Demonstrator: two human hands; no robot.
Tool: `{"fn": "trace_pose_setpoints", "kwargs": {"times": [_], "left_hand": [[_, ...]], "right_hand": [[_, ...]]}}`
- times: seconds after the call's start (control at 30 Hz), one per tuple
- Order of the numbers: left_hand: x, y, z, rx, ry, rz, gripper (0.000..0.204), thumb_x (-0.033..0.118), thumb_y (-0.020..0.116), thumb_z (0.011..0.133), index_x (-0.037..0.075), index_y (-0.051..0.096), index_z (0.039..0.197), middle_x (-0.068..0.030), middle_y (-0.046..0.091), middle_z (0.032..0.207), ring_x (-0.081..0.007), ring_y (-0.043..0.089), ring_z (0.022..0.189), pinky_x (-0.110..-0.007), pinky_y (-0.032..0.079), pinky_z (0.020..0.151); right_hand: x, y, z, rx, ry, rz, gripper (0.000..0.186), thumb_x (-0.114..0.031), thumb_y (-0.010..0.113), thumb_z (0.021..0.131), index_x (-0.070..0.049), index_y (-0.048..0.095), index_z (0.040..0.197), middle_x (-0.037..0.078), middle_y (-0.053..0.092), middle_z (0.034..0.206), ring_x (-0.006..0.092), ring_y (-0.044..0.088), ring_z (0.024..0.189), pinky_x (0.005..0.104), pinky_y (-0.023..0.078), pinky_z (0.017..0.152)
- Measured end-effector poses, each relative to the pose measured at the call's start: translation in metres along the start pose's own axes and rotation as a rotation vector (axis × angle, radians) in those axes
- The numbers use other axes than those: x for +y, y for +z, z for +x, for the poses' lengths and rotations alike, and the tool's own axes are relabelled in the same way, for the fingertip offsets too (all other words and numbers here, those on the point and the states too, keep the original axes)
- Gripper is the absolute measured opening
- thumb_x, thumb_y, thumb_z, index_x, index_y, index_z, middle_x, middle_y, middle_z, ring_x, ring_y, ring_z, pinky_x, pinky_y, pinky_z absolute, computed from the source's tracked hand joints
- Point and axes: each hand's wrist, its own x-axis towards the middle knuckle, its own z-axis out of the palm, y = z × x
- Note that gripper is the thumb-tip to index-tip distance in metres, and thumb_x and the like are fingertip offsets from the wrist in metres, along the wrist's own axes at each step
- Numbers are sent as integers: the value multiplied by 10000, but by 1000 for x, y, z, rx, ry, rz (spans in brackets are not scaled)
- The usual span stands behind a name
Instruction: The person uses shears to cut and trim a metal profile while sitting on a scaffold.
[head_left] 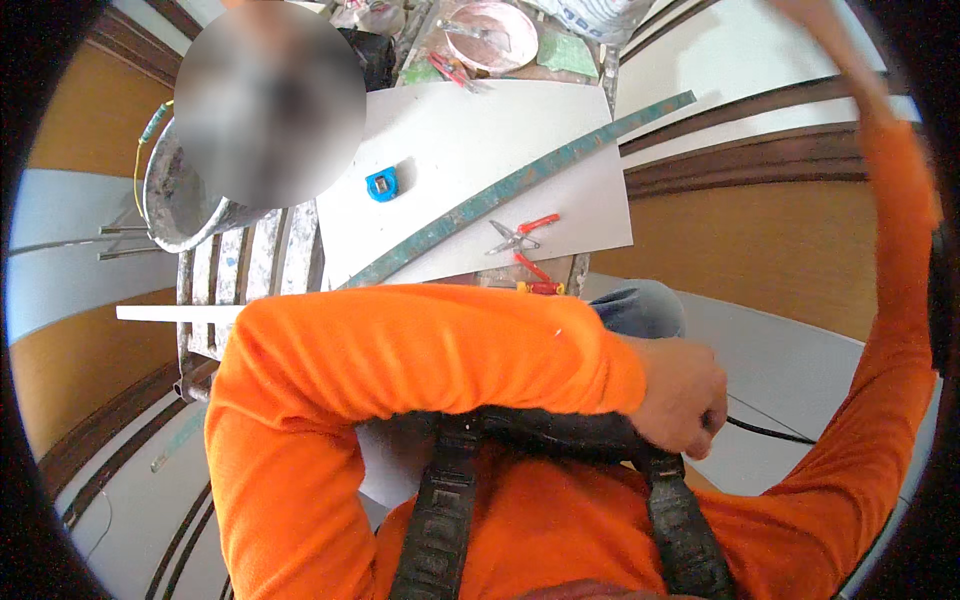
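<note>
My left arm crosses in front of my body in an orange sleeve. My left hand [685,395] is closed beside the black harness strap [668,480]; whatever its curled fingers hold, if anything, is hidden. On the right my other arm is raised, and only the wrist and part of my right hand [825,35] show at the upper edge, with the fingers out of sight. Ahead lies a white board [450,130] bearing a long green, stained straight bar [520,183], a blue tape measure [382,184] and spread red-handled snips [515,238].
A stained bucket [160,205] stands at the left on a slatted, paint-spattered bench [262,255]. Behind the board are a pinkish bowl [520,30], red-handled pliers [453,70] and a white sack [600,18]. A black cable [770,432] runs right from near my left hand.
</note>
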Motion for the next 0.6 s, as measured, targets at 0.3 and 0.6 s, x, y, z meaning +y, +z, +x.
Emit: {"fn": "trace_pose_setpoints", "kwargs": {"times": [0.3,0.6], "left_hand": [[78,-72,-43,265,379,-604,355,278,547,991,-45,694,982,-190,705,1042,-348,671,940,-447,503,859],[97,-65,-39,294,702,-411,521,348,606,988,-138,668,1164,-289,703,1142,-380,687,1051,-477,505,951]], "right_hand": [[-239,264,-364,-652,524,618,848,-504,767,821,-77,440,1477,188,437,1530,376,412,1410,516,348,1153],[-294,324,-322,-752,480,431,1213,-764,687,728,-53,209,1586,242,222,1612,421,167,1504,718,188,1134]]}}
